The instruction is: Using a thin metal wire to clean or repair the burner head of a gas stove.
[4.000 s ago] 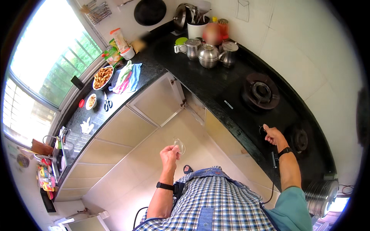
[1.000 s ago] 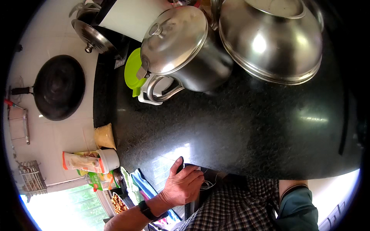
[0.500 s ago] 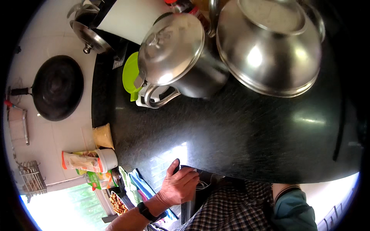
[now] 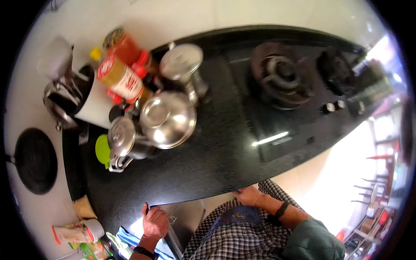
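At the near edge of the dark countertop point(image 4: 203, 173), my left hand point(image 4: 155, 222) is closed, its thumb up against a small dark thing at the edge. What its fingers hold is hidden. My right hand point(image 4: 249, 196) reaches the same edge farther right, with curled fingers whose tips are out of sight. Below the edge, between the hands, a pale cabinet interior point(image 4: 186, 219) with some thin wires shows. A checked apron point(image 4: 234, 240) hangs in front of me.
Left on the counter stand a lidded steel pot point(image 4: 122, 135), an upturned steel bowl point(image 4: 168, 119), a steel pitcher point(image 4: 182, 63) and a sauce bottle point(image 4: 121, 78). A gas burner point(image 4: 284, 76) is at right. A black pan point(image 4: 36, 160) hangs on the wall.
The view has swung right and drawn back, bringing the stove and bottles into sight. My right hand has come into view at the counter edge; my left hand stays closed at the edge.
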{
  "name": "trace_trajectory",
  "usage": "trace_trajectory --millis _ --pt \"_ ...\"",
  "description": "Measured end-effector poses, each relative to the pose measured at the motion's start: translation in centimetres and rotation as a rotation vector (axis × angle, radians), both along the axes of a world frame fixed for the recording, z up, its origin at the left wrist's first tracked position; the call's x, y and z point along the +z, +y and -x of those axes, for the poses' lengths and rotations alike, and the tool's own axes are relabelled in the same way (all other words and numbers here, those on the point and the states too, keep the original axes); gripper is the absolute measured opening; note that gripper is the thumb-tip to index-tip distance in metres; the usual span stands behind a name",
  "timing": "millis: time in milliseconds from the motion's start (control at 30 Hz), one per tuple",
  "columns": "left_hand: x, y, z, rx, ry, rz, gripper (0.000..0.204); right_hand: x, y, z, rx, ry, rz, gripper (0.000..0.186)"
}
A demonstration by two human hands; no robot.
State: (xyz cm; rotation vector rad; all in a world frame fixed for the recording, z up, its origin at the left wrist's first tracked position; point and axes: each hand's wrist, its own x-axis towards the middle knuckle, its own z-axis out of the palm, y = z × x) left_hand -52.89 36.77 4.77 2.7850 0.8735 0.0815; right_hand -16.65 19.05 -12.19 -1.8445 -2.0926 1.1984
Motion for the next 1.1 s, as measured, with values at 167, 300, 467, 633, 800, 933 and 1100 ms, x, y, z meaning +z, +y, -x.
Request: trace_trajectory --millis 167,300,467,633,800,933,1100 --pt "-1.1 -0.6 0.7 -0.047 0.121 -0.165 0.007 6.6 -10.2 -7.7 -0.015 -0.196 -0.229 0.038" --pt "-1.0 -1.0 -0.7 -0.008 0.146 -0.2 0.012 13.7 -11.9 -13.2 -0.324 -0.166 -0.41 0.031" --pt "-1.4 -4.8 -3.7 0.333 0.069 0.024 0.01 21.9 -7.3 -24.2 -0.554 -0.321 -0.583 0.022" --pt "-6.6 -16.2 -5.4 0.601 -0.186 0.061 0.011 24.2 -1.7 -35.0 -0.995 -0.47 -0.5 0.027" --pt "-8.5 -29.0 -8.6 1.148 -0.318 0.338 0.02 22.9 1.1 -40.4 -0.871 -0.433 -0.176 0.035" --pt "-8.3 -34.8 -12.3 1.483 -0.717 0.551 0.023 24.6 2.4 -40.3 -0.801 -0.288 0.045 0.032" --pt "-8.3 -35.9 -18.1 1.594 -0.885 0.57 0.017 22.7 2.5 -42.3 -0.36 -0.509 -0.12 0.025"
